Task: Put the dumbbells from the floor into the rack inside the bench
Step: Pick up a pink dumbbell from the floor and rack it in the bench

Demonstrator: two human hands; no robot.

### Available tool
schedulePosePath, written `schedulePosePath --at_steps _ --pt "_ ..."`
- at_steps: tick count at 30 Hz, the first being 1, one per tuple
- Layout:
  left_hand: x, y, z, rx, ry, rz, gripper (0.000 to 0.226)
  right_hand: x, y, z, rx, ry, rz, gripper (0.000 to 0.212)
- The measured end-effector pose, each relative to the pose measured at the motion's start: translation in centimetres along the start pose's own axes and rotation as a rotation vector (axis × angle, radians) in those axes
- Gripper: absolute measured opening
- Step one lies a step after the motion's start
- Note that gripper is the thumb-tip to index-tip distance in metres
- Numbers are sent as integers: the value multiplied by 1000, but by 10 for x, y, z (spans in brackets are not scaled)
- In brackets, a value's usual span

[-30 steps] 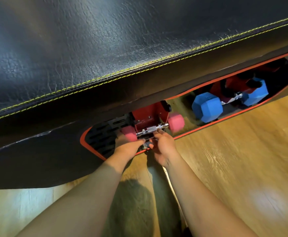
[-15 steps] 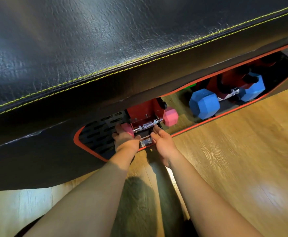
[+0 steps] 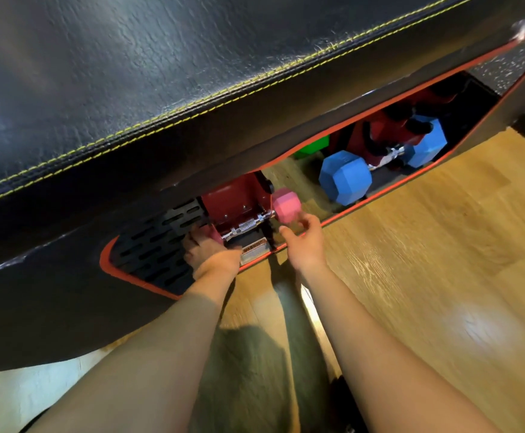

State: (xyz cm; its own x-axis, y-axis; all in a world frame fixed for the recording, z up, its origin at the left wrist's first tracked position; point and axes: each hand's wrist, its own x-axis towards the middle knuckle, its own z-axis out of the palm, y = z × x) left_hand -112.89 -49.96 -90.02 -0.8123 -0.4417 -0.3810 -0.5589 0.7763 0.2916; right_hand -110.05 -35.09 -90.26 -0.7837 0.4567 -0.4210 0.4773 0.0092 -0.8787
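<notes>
A pink dumbbell [image 3: 283,205] with a chrome handle lies across the red rack [image 3: 237,200] in the opening under the black bench [image 3: 161,76]. My left hand [image 3: 211,253] reaches into the opening and curls round the dumbbell's left pink head, which is mostly hidden by the fingers. My right hand [image 3: 305,243] hovers just below the right pink head with fingers loosely spread and holds nothing. A blue dumbbell [image 3: 345,179] rests on a second red rack farther right inside the bench.
A black slotted panel [image 3: 151,245] with a red rim fills the left of the opening. A green object [image 3: 312,147] shows deep inside. Wooden floor [image 3: 426,245] spreads to the right. The bench's padded edge overhangs the opening.
My right hand has left the handle area and moved right, below the right pink head. The pink dumbbell has settled onto the red rack. My left hand stays at the left head.
</notes>
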Motion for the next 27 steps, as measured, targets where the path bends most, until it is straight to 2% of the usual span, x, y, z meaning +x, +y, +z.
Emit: schedulePosePath --at_steps 3,7,12,17,21,27 --pt "1 -7 0 149 10 125 95 12 -7 -8 -228 -14 -54 77" --pt "1 -13 -3 111 -60 86 80 25 -10 -1 -427 -75 -72 97" --pt "11 -20 -3 66 -116 58 62 22 -6 7 -736 61 -166 97" --pt "17 -25 5 104 -63 42 87 16 1 8 -862 149 -257 93" --pt "13 -25 4 60 -93 29 72 15 1 8 -912 163 -279 89" --pt "6 -26 0 113 -16 74 94 17 0 8 -962 143 -306 89"
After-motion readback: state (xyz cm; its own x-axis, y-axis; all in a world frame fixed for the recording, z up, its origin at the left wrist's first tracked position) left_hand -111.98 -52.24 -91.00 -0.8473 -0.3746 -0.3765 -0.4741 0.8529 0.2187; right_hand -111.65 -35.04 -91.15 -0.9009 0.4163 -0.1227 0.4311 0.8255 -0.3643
